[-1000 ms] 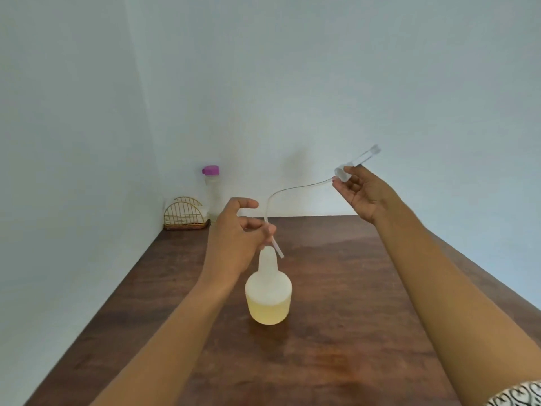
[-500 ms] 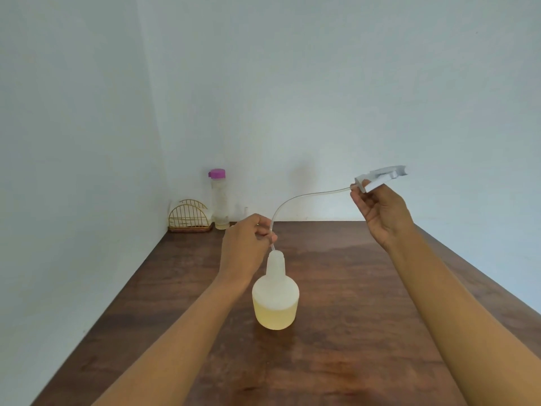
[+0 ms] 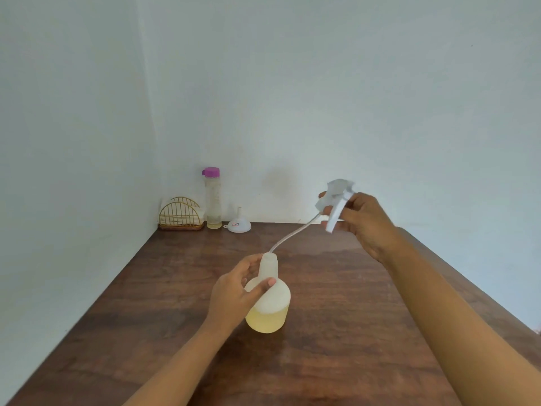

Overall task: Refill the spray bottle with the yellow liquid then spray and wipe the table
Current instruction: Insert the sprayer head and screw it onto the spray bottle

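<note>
So the dark wooden table (image 3: 336, 332) fills the whole bottom half, pushed into a corner of 2 pale walls. Both bare forearms reach in from the lower edge. The spray bottle (image 3: 270, 309) stands upright around the middle of the table, translucent white, with yellow liquid sitting in roughly its bottom third and the neck open on top. The left hand (image 3: 234, 297) is wrapped around the bottle's shoulder and neck, thumb laid across the front, fingers curled behind, so it's gripping it. The right hand (image 3: 363, 221) is up and off to the right, above the table, fingers closed on the white trigger sprayer head (image 3: 336, 203), which looks a bit blurry. From that head the thin dip tube (image 3: 292, 235) curves down and left, and its lower end goes into the bottle mouth. Way back in the corner there's a tall clear bottle with a purple cap (image 3: 212, 197), a gold wire holder (image 3: 181, 214) just left of it, and a small white funnel (image 3: 239, 224) lying upside down just to its right.
</note>
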